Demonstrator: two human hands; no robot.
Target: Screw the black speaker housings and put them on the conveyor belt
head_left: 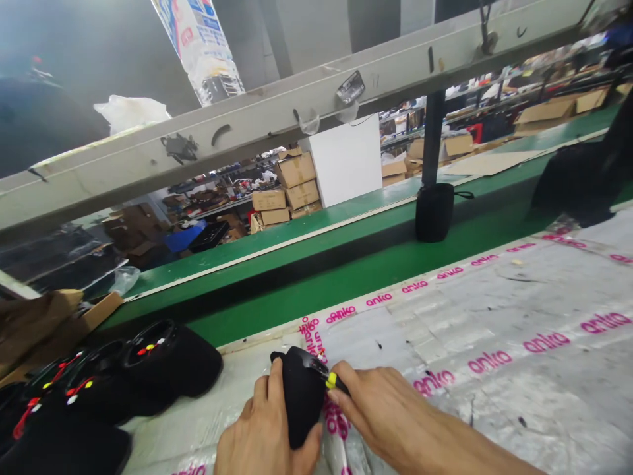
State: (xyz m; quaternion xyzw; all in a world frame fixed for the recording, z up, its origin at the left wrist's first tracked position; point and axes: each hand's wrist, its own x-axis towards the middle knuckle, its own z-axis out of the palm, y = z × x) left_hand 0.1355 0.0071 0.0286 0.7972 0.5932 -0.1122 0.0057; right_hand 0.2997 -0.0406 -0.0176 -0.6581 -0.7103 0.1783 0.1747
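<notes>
A small black fabric-like piece (302,399) lies on the covered worktop in front of me. My left hand (267,425) grips it from the left, fingers along its far side and thumb at its near edge. My right hand (378,402) is closed around a small tool with a yellow and black handle (337,382). The tool's dark metal head reaches the upper right edge of the black piece; its exact contact is too small to make out.
Several black rounded items (175,363) with red, yellow and white bits stand at the left. Beyond the taped worktop (494,316) runs a green conveyor (321,284) carrying a black pouch (434,212). A metal beam (267,105) crosses above; cardboard boxes (297,171) are stacked behind.
</notes>
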